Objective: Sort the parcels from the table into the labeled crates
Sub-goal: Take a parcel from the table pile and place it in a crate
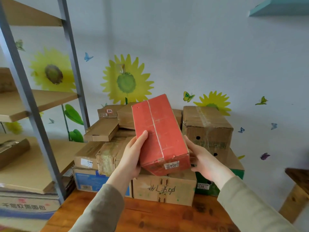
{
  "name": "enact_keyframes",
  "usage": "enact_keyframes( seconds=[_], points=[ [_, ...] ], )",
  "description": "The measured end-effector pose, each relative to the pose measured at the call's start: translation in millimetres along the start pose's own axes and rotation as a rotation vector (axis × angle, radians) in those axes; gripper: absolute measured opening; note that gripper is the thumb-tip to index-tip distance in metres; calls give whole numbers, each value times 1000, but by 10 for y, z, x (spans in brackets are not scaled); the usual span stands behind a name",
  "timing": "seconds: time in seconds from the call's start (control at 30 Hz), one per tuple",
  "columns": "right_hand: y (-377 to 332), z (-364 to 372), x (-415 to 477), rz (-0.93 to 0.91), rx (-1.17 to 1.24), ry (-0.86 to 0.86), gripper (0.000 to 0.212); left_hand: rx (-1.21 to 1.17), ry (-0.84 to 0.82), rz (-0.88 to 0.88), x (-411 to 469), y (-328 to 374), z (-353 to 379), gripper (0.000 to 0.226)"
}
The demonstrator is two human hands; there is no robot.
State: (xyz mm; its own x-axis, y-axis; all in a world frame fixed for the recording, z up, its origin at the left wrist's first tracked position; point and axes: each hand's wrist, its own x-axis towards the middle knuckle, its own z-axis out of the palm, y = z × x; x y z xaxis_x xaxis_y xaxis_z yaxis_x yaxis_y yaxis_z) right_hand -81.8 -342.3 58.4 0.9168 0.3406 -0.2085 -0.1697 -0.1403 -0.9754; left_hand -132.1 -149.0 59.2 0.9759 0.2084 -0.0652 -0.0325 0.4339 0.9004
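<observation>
So, the biggest thing in view is the pale wall [184, 39] at the back, covered in sunflower and butterfly stickers. On the left stands a metal shelving rack [30, 101] with wooden boards and a few cartons on it. Below that is the wooden table [150, 215], reddish-brown, taking up the bottom middle. At its far edge against the wall sits the pile of parcels [107, 153], mostly brown cardboard stacked a few layers high.

In that pile, the tall brown carton [207, 128] on the right sits on a green box [237, 173]. A brown box with handwriting [163, 190] is bottom centre, a blue box [90, 178] is bottom left, and a flat carton [102, 129] lies up top on the left.

The one that matters is the red parcel [160, 131], held up in front of the pile and tilted, with the near end lower and a tape seam running down its top. Can't tell if its underside touches the boxes beneath.

Both hands are on it. The left hand [132, 158] grips the left side with the thumb lying on the top face. The right hand [205, 163] holds the right side near the lower corner, thumb pointing up along the edge. Grey-green sleeves on both arms.

Smallest bit: a white label [171, 164] on the parcel's near end, too blurry to read.
</observation>
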Motion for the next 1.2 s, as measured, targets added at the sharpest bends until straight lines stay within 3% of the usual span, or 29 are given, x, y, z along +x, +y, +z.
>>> enact_keyframes(
  seconds=[0.17, 0.43, 0.53, 0.67, 0.83, 0.93, 1.2],
  points=[
    [-4, 6, 80, -27, 104, 103, 65, -36, -2, 27, 64, 64, -19, 39],
    [38, -163, 96, -16, 300, 218, 14, 198, 151, 214, 145, 65, -125, 24],
    [40, -177, 97, -42, 357, 243, 6, 315, 263, 251, 231, 13, -117, 32],
    [48, -151, 83, -102, 377, 240, 9, 377, 394, 251, 310, -53, -122, 17],
    [27, -128, 82, -164, 314, 260, 35, 259, 246, 116, 280, -82, -115, 39],
    [13, -118, 82, -183, 312, 256, 34, 217, 162, 76, 250, -68, -73, 48],
    [23, -108, 111, -184, 309, 250, 35, 220, 156, 115, 228, -100, -69, 50]
  ],
)
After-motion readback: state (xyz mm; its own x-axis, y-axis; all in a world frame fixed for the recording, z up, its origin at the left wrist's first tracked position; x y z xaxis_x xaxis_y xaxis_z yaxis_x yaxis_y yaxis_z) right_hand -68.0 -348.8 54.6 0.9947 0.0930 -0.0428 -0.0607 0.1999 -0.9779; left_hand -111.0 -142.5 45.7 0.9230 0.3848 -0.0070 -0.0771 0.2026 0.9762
